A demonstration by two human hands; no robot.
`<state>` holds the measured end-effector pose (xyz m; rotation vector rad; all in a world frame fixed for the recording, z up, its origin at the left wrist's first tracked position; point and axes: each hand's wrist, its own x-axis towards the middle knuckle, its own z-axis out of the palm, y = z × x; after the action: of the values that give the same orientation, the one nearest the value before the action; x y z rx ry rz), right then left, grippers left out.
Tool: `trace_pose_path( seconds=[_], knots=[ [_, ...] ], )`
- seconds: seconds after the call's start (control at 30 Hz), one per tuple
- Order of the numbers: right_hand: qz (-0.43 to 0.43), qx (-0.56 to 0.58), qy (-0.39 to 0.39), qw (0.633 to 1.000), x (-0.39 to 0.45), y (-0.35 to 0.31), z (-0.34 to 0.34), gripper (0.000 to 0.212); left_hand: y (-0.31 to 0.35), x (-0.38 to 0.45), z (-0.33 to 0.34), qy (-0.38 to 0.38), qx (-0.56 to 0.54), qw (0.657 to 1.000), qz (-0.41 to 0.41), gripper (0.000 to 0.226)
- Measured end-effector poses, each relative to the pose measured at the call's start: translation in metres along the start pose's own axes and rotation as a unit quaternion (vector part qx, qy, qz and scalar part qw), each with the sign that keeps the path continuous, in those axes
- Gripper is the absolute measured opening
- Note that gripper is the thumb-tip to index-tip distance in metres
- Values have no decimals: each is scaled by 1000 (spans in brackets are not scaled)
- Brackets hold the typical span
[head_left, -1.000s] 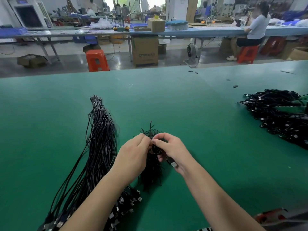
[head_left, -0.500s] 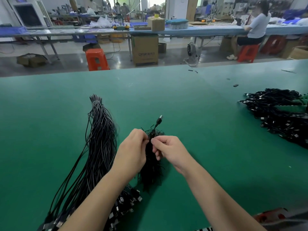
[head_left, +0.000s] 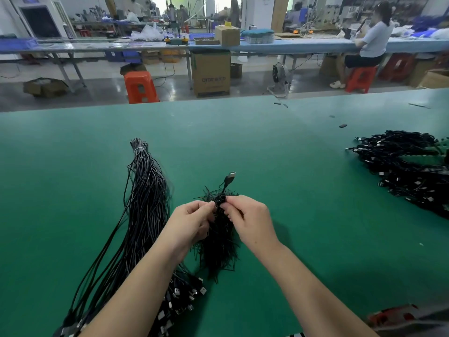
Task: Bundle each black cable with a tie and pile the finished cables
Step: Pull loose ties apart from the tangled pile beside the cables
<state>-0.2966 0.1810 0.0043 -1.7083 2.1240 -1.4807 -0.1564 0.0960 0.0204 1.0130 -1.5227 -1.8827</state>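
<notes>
Currently your left hand point(head_left: 192, 222) and right hand point(head_left: 245, 215) each keep a narrow pinch grip on one coiled cable point(head_left: 228, 178), above the ties point(head_left: 218, 242) on the tabletop point(head_left: 291, 166), likely twisting a tie closed; finished pile point(head_left: 408, 166) lies well right.

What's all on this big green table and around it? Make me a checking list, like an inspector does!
Surface: green table, flat, a few small dark bits near its far edge.
Job's things: long bunch of loose cables at left; black ties in a heap under the hands; finished pile at right.
Clutter: nothing seen beyond the small bits.
Grips: left hand and right hand both pinch one cable with its plug pointing up.
Cables: loose bunch tied at its far end.
Surroundings: orange stool, cardboard box, seated person at another bench.
</notes>
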Motion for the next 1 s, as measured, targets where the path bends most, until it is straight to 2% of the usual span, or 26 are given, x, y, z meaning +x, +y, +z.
trace_pose_path(
  seconds=[0.2, 0.37, 0.47, 0.53, 0.57, 0.6, 0.67, 0.77, 0.83, 0.87, 0.93, 1.0],
  knots=[
    [-107, -87, 53, 989, -2, -3, -1, 16, 6, -1, -1, -40, -121, 988, -82, 11],
    [-121, -91, 76, 986, -4, -2, 1, 17, 9, -3, -1, -38, -139, 987, -76, 16],
    [-111, -87, 86, 986, -4, -1, 2, 17, 8, -6, 2, -17, -88, 994, -55, 19],
    [-107, -80, 73, 988, -4, -2, 2, 18, 8, -7, 3, 14, 13, 1000, 2, 20],
    [-95, -72, 53, 992, -3, -3, 1, 17, 9, -7, 2, 35, 100, 993, 50, 19],
    [-72, -62, 25, 995, -2, -3, 0, 17, 9, -9, 1, 56, 206, 971, 109, 16],
    [9, -20, -59, 998, 4, -3, -4, 22, 9, -12, 0, 81, 387, 885, 246, 10],
    [151, 142, -163, 965, 13, -3, -10, 31, 7, -14, -1, 79, 510, 754, 406, 9],
    [187, 201, -193, 942, 15, -3, -13, 38, 6, -11, -3, 82, 574, 653, 487, 11],
    [196, 218, -206, 934, 15, -4, -15, 42, 5, -10, -5, 79, 592, 616, 513, 12],
    [211, 251, -223, 918, 15, -4, -18, 45, 3, -7, -8, 80, 599, 585, 541, 11],
    [225, 280, -224, 906, 15, -4, -19, 41, -1, -6, -10, 98, 579, 586, 558, 8]
  ],
)
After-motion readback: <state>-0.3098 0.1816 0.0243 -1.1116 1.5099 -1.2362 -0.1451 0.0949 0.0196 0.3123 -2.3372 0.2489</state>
